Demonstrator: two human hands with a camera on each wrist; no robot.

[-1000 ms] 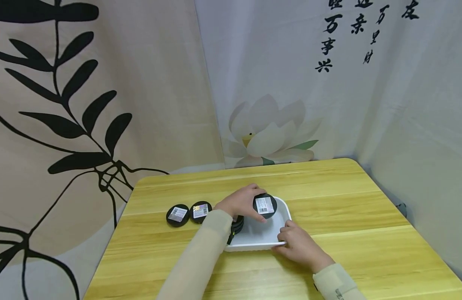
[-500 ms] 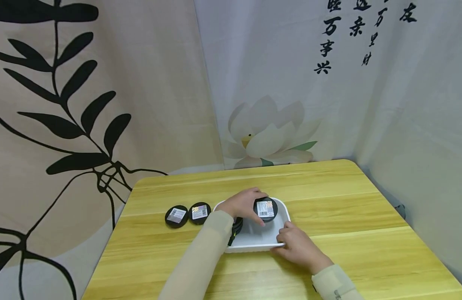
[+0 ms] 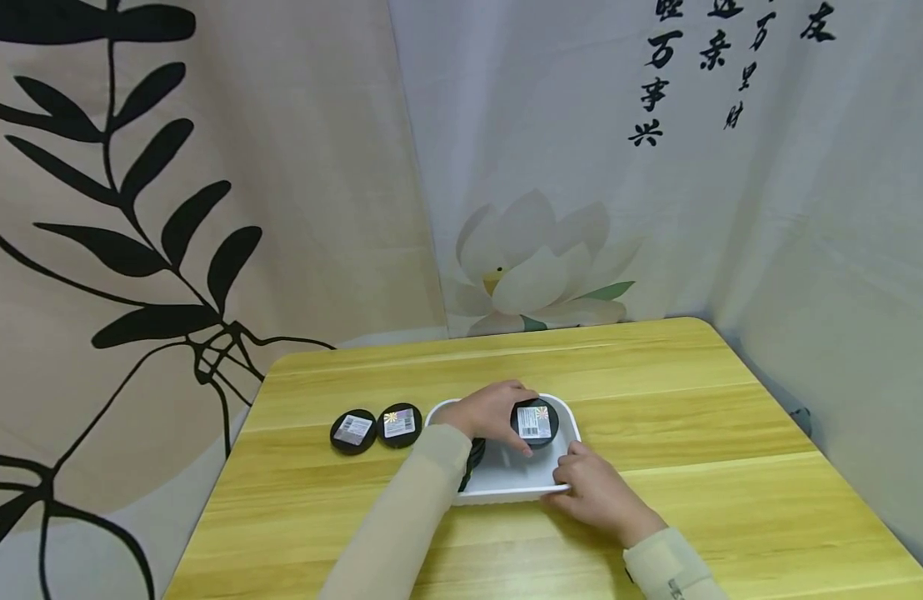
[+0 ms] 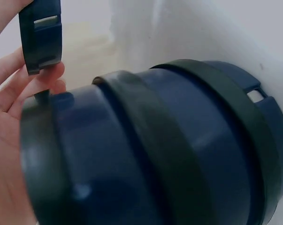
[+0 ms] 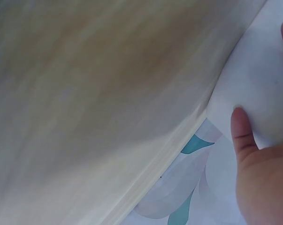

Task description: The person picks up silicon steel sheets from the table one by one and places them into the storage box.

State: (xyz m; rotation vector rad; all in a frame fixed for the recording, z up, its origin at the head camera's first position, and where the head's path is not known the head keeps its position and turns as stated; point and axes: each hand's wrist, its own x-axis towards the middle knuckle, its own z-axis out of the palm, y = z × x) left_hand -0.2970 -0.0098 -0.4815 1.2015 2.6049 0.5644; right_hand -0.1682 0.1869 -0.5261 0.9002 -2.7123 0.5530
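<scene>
In the head view my left hand [image 3: 491,414] holds a flat black disc [image 3: 535,423] with a white barcode label, thumb and fingers on its edge. This disc is over the far right part of a white tray [image 3: 512,473]. Along the tray's left side lies a row of similar discs [image 4: 146,150], standing on edge and partly hidden by my left arm. The left wrist view shows them large, dark blue and black, beside the held disc [image 4: 42,33]. My right hand [image 3: 602,493] grips the tray's front right corner; its thumb [image 5: 242,129] lies against the white wall.
Two more labelled black discs, a left one [image 3: 353,431] and a right one [image 3: 399,425], lie flat on the wooden table [image 3: 694,408] left of the tray. A printed curtain [image 3: 551,167] hangs behind the table's far edge.
My left hand has shifted slightly right and toward me with the disc, which now sits lower over the tray. My right hand keeps its grip on the corner.
</scene>
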